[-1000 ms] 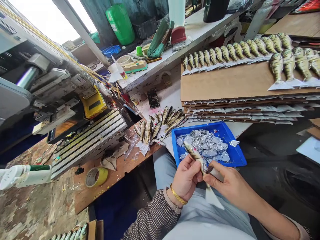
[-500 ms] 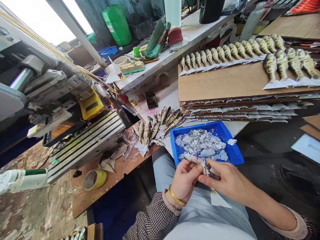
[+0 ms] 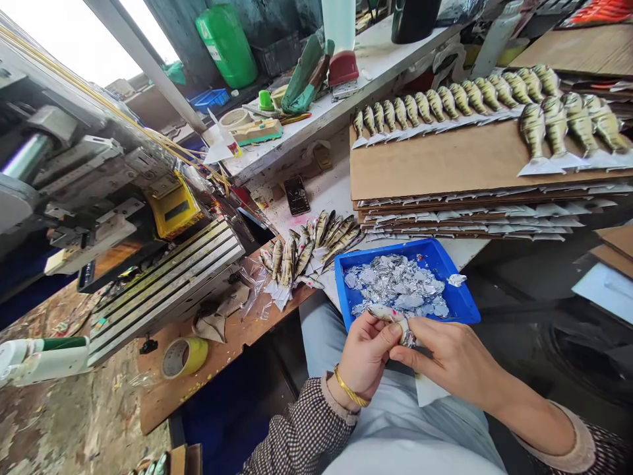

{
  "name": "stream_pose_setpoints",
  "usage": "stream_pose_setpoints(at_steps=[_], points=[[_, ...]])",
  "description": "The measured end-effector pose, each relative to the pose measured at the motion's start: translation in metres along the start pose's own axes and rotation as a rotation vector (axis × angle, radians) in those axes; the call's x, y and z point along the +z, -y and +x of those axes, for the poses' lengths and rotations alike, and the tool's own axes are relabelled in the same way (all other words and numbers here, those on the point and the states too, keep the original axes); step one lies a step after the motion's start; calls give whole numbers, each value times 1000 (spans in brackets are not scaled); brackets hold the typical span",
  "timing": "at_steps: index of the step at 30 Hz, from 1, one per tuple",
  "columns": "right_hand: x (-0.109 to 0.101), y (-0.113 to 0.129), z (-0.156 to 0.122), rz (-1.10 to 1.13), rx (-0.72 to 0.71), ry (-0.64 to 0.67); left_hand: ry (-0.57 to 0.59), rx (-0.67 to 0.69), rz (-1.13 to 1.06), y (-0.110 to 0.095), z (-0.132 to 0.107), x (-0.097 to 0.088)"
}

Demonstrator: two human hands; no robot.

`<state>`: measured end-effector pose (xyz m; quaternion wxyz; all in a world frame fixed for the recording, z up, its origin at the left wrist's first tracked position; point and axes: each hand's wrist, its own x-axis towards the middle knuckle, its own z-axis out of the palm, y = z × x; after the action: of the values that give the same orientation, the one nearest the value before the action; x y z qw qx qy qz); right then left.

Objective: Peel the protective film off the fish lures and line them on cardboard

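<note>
A small fish-shaped fishing lure (image 3: 384,312) with a pale belly and red spots is pinched in my left hand (image 3: 368,349), between thumb and fingers. My right hand (image 3: 455,356) closes its thumb and fingers around the rear part of the same lure, where crumpled silver foil (image 3: 408,339) shows. A white tail piece (image 3: 429,390) hangs below the right fingers. What lies between the right fingertips is partly hidden. Just beyond both hands, a blue tray (image 3: 465,305) holds a heap of silver foil scraps (image 3: 400,284).
Striped fish lures (image 3: 291,257) lie piled on the bench left of the tray. Rows of finished-looking lures (image 3: 445,102) rest on stacked cardboard sheets (image 3: 420,168). A phone (image 3: 297,195), a tape roll (image 3: 184,357) and a slotted metal machine bed (image 3: 168,290) are to the left.
My right fingers have closed in over the lure's rear, covering a dark bit seen there before. The white tail piece shows less. The whole view has shifted slightly.
</note>
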<state>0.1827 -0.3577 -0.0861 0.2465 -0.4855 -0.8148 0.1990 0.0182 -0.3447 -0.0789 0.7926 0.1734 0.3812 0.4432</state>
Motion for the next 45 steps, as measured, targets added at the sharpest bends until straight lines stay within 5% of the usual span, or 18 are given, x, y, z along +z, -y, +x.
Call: stream_pose_setpoints(at_steps=[6, 13, 16, 23, 26, 32, 40, 45], points=[[3, -4, -2, 60, 49, 0, -13, -7, -17, 2, 3, 0], [-7, -3, -1, 147, 191, -245, -89, -6, -41, -7, 10, 0], [-11, 4, 8, 193, 132, -323, -112, -2, -41, -10, 12, 3], [-7, 15, 15, 325, 25, -284, -172, 62, -26, -3, 18, 3], [-14, 0, 5, 370, 98, -346, -247, 122, -43, -8, 24, 1], [-39, -74, -11, 228, 584, -475, -231, 91, 1, -21, 33, 6], [-16, -125, 1, 167, 380, -503, -160, 61, 143, -40, 48, 32], [-12, -133, 4, 121, 182, -492, 33, 131, 368, -74, 80, 82]])
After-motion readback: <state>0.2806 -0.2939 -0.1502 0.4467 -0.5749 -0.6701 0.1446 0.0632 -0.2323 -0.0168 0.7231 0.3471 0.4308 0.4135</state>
